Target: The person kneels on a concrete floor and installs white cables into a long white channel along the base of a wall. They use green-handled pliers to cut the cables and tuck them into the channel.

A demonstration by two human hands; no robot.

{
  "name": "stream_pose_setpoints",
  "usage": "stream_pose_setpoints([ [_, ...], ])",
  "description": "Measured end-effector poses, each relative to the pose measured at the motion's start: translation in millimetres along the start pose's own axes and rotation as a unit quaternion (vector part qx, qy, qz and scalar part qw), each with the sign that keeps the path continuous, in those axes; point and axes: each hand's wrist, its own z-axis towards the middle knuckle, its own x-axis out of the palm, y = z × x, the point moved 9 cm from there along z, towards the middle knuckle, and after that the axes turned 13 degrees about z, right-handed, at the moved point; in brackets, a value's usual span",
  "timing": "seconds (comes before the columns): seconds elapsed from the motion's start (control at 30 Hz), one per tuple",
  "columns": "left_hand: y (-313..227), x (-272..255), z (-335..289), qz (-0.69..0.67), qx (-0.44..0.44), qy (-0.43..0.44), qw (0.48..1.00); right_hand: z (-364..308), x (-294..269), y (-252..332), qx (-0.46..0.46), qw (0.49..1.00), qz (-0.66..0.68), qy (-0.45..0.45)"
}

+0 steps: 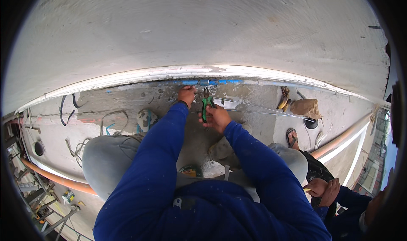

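"Pliers [207, 104] first: where are they?"

"In the right hand [217, 117], near the middle of the view, just below the blue pipe [202, 82] and with the nose toward it. The fingers and thumb are wrapped on the green handles. Whether the jaws are biting on anything, I can't tell."

"How would they handle?"

"Stiff and solid, I'd judge, with some weight for their size yet easy one-handed. Hold both grips well back from the pivot; wet or dusty fingers might slip."

"And the left hand [185, 95]?"

"Right by the blue pipe, fingers bunched together. I can't tell if something is pinched between them."

"Those thin metal wires [280, 112]?"

"They run off to the right from beside the pliers. Light and springy, I'd guess; better gripped close to the part being worked, since a free end could whip."

"Farther out?"

"A white strip [127, 77] along the foot of the grey wall [190, 29]. To the right, a crumpled brown paper bag [307, 107], a sandalled foot [291, 138] and a co-worker's hands [318, 188]. A black cable [62, 110] curls at left."
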Motion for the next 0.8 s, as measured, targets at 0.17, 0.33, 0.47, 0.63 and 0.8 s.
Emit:
stream_pose_setpoints([
  [0.17, 8.7, 11.9, -1.8, -0.057, -0.061, -0.005, 0.997, 0.7, -11.3, 7.6, -0.027, 0.999, -0.038, -0.028],
  [0.33, 13.9, 11.8, -11.7, -0.03, -0.091, -0.031, 0.995, 3.9, -11.1, 7.0, -0.03, 0.997, -0.067, -0.038],
  [0.47, 24.5, 8.7, -18.0, -0.025, -0.138, -0.013, 0.99, 4.5, -8.4, 8.7, -0.036, 0.994, -0.086, -0.049],
  [0.63, 37.3, 16.5, -32.5, 0.298, -0.135, 0.138, 0.935, 0.4, -14.2, 23.1, -0.076, 0.967, -0.225, -0.091],
  [0.8, -6.9, 20.4, -60.5, 0.606, 0.069, 0.276, 0.743, -29.2, 2.2, 62.6, -0.23, 0.767, -0.593, -0.085],
])
